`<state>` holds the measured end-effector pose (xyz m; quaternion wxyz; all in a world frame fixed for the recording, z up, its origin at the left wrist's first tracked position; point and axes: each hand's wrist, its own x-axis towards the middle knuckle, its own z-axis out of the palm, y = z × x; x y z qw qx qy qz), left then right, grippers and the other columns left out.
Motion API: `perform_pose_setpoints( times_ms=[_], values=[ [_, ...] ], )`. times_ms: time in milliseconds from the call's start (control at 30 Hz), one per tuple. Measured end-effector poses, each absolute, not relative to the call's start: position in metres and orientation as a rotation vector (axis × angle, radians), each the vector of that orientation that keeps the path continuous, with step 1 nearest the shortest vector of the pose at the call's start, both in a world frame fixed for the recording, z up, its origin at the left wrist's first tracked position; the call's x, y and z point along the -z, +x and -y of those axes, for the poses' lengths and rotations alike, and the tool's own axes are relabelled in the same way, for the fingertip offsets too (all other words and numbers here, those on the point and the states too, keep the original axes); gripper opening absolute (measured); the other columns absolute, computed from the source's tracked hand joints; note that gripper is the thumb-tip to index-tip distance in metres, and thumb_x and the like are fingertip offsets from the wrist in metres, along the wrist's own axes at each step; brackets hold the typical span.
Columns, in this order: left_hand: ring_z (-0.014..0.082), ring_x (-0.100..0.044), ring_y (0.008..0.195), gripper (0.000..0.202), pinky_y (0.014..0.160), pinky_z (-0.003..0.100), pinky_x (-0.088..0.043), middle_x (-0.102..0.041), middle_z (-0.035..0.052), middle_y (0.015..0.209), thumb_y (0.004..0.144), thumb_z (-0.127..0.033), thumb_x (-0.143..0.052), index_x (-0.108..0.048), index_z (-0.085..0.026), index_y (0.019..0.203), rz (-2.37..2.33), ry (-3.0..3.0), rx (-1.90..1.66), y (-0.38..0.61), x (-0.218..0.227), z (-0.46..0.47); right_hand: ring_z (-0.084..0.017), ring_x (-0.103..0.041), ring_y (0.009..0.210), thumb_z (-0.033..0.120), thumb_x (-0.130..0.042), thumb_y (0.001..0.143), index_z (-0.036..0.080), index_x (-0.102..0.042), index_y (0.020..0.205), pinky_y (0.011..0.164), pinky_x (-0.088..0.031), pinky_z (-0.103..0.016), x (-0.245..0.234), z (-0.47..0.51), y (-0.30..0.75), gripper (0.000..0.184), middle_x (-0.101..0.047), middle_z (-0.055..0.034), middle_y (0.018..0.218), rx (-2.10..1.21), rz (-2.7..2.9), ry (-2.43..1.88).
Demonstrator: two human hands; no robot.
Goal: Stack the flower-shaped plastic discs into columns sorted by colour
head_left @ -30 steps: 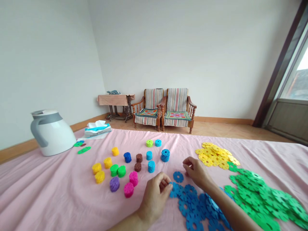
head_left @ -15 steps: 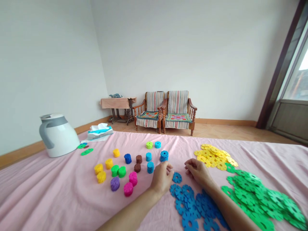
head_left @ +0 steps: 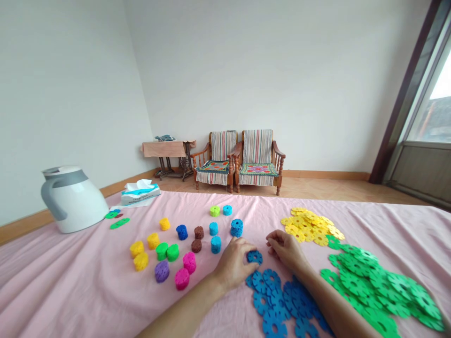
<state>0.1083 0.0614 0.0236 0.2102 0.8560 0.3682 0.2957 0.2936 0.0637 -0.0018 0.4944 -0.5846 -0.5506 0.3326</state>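
My left hand (head_left: 233, 264) lies on the pink cloth (head_left: 88, 291), its fingertips closed on a single blue flower-shaped disc (head_left: 254, 256). That disc sits just beyond a pile of blue flower discs (head_left: 282, 300). My right hand (head_left: 286, 249) rests a little to the right of the disc, fingers curled in, with nothing visible in them. A short stack of blue discs (head_left: 237, 227) stands just past my left hand.
Several small stacks in yellow, green, pink, purple, brown and blue (head_left: 176, 249) stand to the left. A yellow disc pile (head_left: 312, 225) and a green disc pile (head_left: 373, 281) lie to the right. A white kettle (head_left: 72, 197) and a tissue pack (head_left: 139, 191) sit at far left.
My left hand left the near edge of the blue pile, went forward, and now has its fingers on the single blue disc. My right hand has barely moved.
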Motion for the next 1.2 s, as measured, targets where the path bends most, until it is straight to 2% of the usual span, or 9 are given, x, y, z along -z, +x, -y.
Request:
perform_pose_setpoints(
  times_ms=[100, 267, 500, 667, 867, 1067, 1200],
  values=[
    [0.0212, -0.054, 0.092, 0.029, 0.084, 0.031, -0.041, -0.064, 0.0024, 0.091, 0.065, -0.016, -0.067, -0.069, -0.022, 0.094, -1.037, 2.366, -0.855, 0.108, -0.021, -0.062, -0.012, -0.057, 0.047, 0.031, -0.048, 0.072, 0.018, -0.054, 0.073, 0.045, -0.041, -0.023, 0.003, -0.064, 0.294, 0.014, -0.061, 0.0003, 0.060, -0.801, 1.349, -1.413],
    [0.0225, -0.055, 0.094, 0.039, 0.086, 0.032, -0.041, -0.064, 0.0052, 0.098, 0.063, -0.014, -0.067, -0.066, -0.019, 0.101, -1.080, 2.274, -0.922, 0.105, -0.017, -0.061, -0.013, -0.058, 0.048, 0.027, -0.047, 0.073, 0.018, -0.054, 0.073, 0.046, -0.042, -0.023, 0.001, -0.063, 0.295, 0.011, -0.062, 0.0001, 0.060, -0.796, 1.391, -1.426],
    [0.0204, -0.056, 0.087, 0.039, 0.083, 0.031, -0.043, -0.064, 0.0038, 0.093, 0.062, -0.011, -0.063, -0.066, -0.021, 0.099, -1.053, 2.267, -0.917, 0.101, -0.017, -0.062, -0.012, -0.057, 0.046, 0.026, -0.047, 0.073, 0.018, -0.053, 0.073, 0.047, -0.042, -0.022, -0.001, -0.061, 0.294, 0.010, -0.061, 0.0017, 0.054, -0.793, 1.399, -1.441],
    [0.0201, -0.057, 0.086, 0.041, 0.081, 0.032, -0.044, -0.064, 0.0042, 0.093, 0.061, -0.010, -0.063, -0.066, -0.020, 0.101, -1.059, 2.239, -0.890, 0.099, -0.018, -0.063, -0.012, -0.056, 0.046, 0.026, -0.045, 0.073, 0.018, -0.054, 0.074, 0.046, -0.041, -0.022, -0.006, -0.061, 0.295, 0.012, -0.062, 0.0005, 0.059, -0.805, 1.417, -1.476],
    [0.0194, -0.056, 0.088, 0.046, 0.081, 0.031, -0.045, -0.062, 0.0057, 0.099, 0.062, -0.013, -0.066, -0.063, -0.020, 0.108, -1.064, 2.160, -0.883, 0.098, -0.016, -0.063, -0.013, -0.057, 0.061, 0.014, -0.053, 0.063, 0.018, -0.061, 0.067, 0.056, -0.039, -0.023, -0.044, -0.039, 0.306, 0.010, -0.064, -0.0016, 0.066, -0.612, 1.987, -1.630],
    [0.0189, -0.056, 0.087, 0.052, 0.080, 0.031, -0.044, -0.062, 0.0052, 0.100, 0.061, -0.013, -0.069, -0.060, -0.020, 0.112, -1.076, 2.108, -0.887, 0.098, -0.016, -0.063, -0.014, -0.055, 0.074, 0.011, -0.064, 0.054, 0.021, -0.063, 0.092, 0.063, -0.040, -0.023, -0.068, -0.019, 0.301, 0.040, -0.062, -0.0016, 0.086, -0.809, 2.304, -1.609],
    [0.0188, -0.056, 0.088, 0.052, 0.080, 0.031, -0.044, -0.062, 0.0049, 0.100, 0.061, -0.012, -0.068, -0.060, -0.020, 0.112, -1.071, 2.099, -0.909, 0.099, -0.016, -0.063, -0.014, -0.053, 0.077, 0.010, -0.063, 0.054, 0.024, -0.064, 0.091, 0.066, -0.040, -0.023, -0.067, -0.019, 0.298, 0.039, -0.059, -0.0003, 0.089, -0.822, 2.337, -1.537]
  ],
)
